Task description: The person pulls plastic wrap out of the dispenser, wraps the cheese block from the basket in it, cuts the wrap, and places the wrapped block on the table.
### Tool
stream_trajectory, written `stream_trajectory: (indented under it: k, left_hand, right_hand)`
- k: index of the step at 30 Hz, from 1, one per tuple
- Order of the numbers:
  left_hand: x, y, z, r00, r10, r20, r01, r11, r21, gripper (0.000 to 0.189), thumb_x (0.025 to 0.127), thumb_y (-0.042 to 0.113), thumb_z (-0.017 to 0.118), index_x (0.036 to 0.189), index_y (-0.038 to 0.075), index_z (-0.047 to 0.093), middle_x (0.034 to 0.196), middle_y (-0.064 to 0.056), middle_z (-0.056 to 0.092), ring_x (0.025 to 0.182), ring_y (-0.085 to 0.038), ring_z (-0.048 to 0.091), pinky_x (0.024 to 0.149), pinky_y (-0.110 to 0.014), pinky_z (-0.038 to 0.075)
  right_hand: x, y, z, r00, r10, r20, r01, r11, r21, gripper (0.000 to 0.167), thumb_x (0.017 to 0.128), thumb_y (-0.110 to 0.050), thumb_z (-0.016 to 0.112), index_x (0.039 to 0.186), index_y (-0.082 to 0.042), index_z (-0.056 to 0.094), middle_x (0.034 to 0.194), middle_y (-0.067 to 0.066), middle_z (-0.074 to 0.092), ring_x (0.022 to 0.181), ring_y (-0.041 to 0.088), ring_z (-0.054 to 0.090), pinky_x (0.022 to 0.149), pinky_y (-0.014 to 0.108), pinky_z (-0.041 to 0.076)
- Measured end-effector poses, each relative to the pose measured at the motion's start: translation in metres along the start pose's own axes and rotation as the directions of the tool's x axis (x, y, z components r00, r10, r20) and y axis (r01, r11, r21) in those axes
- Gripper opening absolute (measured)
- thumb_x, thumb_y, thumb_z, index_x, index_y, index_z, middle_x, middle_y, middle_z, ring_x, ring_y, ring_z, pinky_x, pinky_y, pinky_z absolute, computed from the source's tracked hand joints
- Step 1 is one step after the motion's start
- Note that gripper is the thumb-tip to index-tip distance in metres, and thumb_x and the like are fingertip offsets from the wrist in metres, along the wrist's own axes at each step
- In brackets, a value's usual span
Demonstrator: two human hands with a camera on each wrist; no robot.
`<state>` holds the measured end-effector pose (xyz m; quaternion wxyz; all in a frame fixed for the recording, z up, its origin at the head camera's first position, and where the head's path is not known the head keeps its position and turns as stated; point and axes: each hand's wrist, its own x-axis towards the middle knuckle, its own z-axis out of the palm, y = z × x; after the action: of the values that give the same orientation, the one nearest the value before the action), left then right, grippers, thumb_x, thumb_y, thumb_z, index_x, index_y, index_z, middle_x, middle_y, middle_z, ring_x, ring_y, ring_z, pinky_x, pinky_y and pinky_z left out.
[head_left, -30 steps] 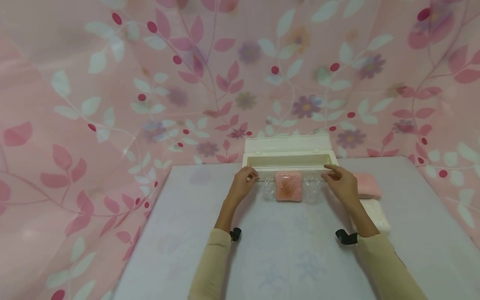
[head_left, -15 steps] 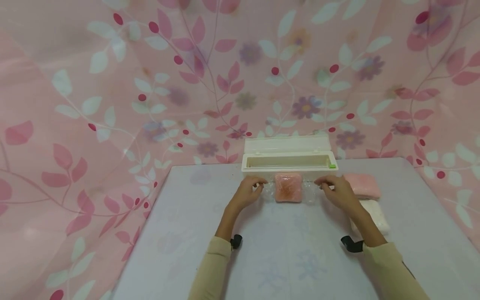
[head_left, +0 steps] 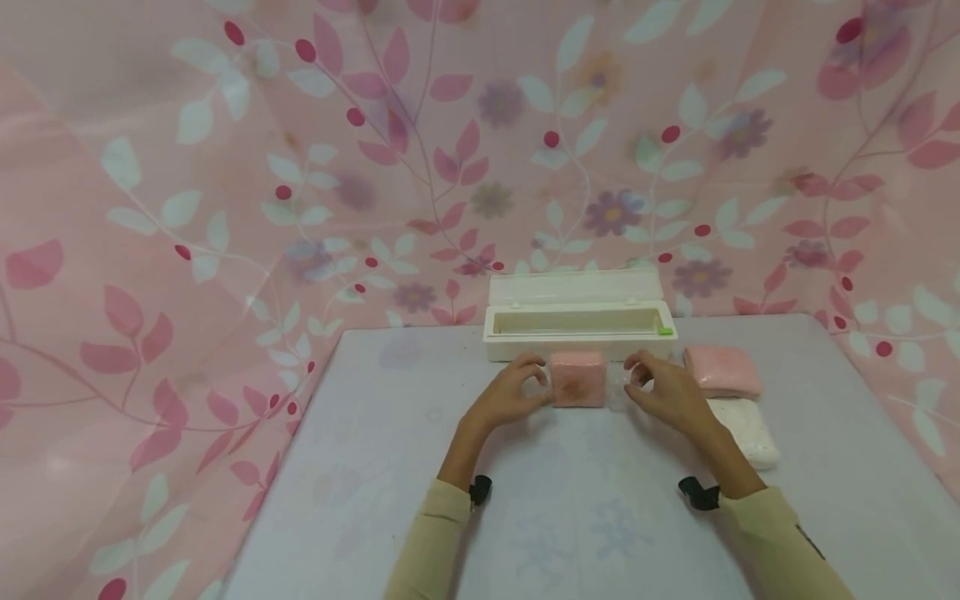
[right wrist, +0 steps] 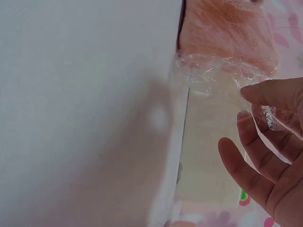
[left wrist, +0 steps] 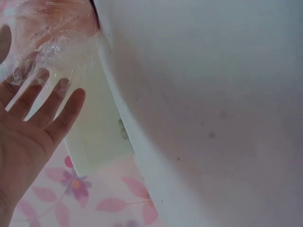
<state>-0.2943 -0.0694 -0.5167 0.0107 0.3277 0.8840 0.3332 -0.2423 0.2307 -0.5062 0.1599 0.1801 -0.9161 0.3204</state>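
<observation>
A pink square block (head_left: 577, 382) with a brown patch lies wrapped in clear cling film, just in front of a white lidded box. Beside its left edge my left hand (head_left: 513, 393) has thumb and fingers apart, the fingertips against the crumpled film (left wrist: 61, 54). On the right edge, the thumb and fingers of my right hand (head_left: 666, 396) curve toward the block with a visible gap between their tips. A loose end of cling film (right wrist: 269, 116) lies across those fingers in the right wrist view.
The long white box (head_left: 581, 346) stands at the table's back with its lid (head_left: 573, 287) raised and a green slider (head_left: 664, 331) at its right end. To the right lie a pink wrapped block (head_left: 723, 371) and a white one (head_left: 746, 432). Flowered cloth hangs behind.
Both hands have come down and inward from the box's front to the block's sides. The film ends have been folded in closer, and the thumb and fingertips of each hand have parted.
</observation>
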Motion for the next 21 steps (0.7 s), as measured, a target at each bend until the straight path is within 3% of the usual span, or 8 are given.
stream_trajectory:
  k: [4, 8, 11, 16, 21]
  left_hand:
    - [0.001, 0.000, 0.005, 1.000, -0.004, 0.022, 0.004, 1.000, 0.014, 0.030, 0.082, 0.027, 0.082, 0.095, 0.016, 0.058, 0.119, 0.005, 0.055, 0.111, -0.012, 0.053, 0.095, -0.027, 0.045]
    - [0.002, -0.001, 0.007, 1.000, 0.006, 0.029, -0.007, 0.998, 0.055, 0.026, 0.085, 0.012, 0.079, 0.098, 0.015, 0.057, 0.104, 0.004, 0.057, 0.098, -0.012, 0.054, 0.088, -0.025, 0.047]
    - [0.003, -0.001, 0.008, 0.999, 0.012, 0.037, -0.015, 0.997, 0.077, 0.024, 0.086, 0.003, 0.074, 0.101, 0.015, 0.058, 0.101, 0.004, 0.057, 0.097, -0.011, 0.053, 0.088, -0.024, 0.046]
    - [0.004, -0.002, 0.010, 0.999, 0.003, 0.040, -0.005, 0.999, 0.043, 0.025, 0.087, -0.006, 0.066, 0.101, 0.013, 0.060, 0.098, 0.004, 0.058, 0.095, -0.010, 0.054, 0.085, -0.023, 0.047]
    - [0.004, 0.000, 0.010, 0.999, -0.022, 0.034, 0.022, 1.000, -0.016, 0.027, 0.085, -0.012, 0.062, 0.101, 0.010, 0.063, 0.098, 0.002, 0.059, 0.095, -0.010, 0.055, 0.085, -0.022, 0.047]
  right_hand:
    - [-0.002, 0.002, 0.004, 0.999, -0.032, 0.006, 0.032, 0.999, -0.025, 0.034, 0.083, -0.003, 0.073, 0.116, -0.009, 0.066, 0.083, 0.000, 0.067, 0.077, 0.020, 0.064, 0.060, 0.035, 0.047]
    - [-0.005, 0.003, 0.009, 1.000, -0.026, 0.016, 0.027, 0.998, -0.059, 0.024, 0.084, -0.003, 0.070, 0.108, -0.010, 0.072, 0.087, 0.001, 0.068, 0.080, 0.019, 0.063, 0.066, 0.038, 0.049]
    - [-0.006, 0.004, 0.012, 0.999, -0.031, -0.006, 0.031, 0.996, -0.078, 0.020, 0.083, -0.003, 0.070, 0.102, -0.010, 0.075, 0.087, 0.001, 0.067, 0.078, 0.019, 0.063, 0.064, 0.038, 0.048]
    - [-0.006, 0.005, 0.016, 0.998, -0.055, -0.043, 0.050, 0.994, -0.093, 0.014, 0.082, -0.001, 0.071, 0.094, -0.008, 0.075, 0.088, 0.003, 0.067, 0.076, 0.022, 0.064, 0.062, 0.038, 0.048]
    - [-0.005, 0.006, 0.021, 1.000, 0.001, 0.009, -0.001, 0.999, -0.044, 0.012, 0.087, 0.000, 0.065, 0.097, -0.005, 0.069, 0.098, 0.011, 0.066, 0.088, 0.029, 0.064, 0.074, 0.047, 0.050]
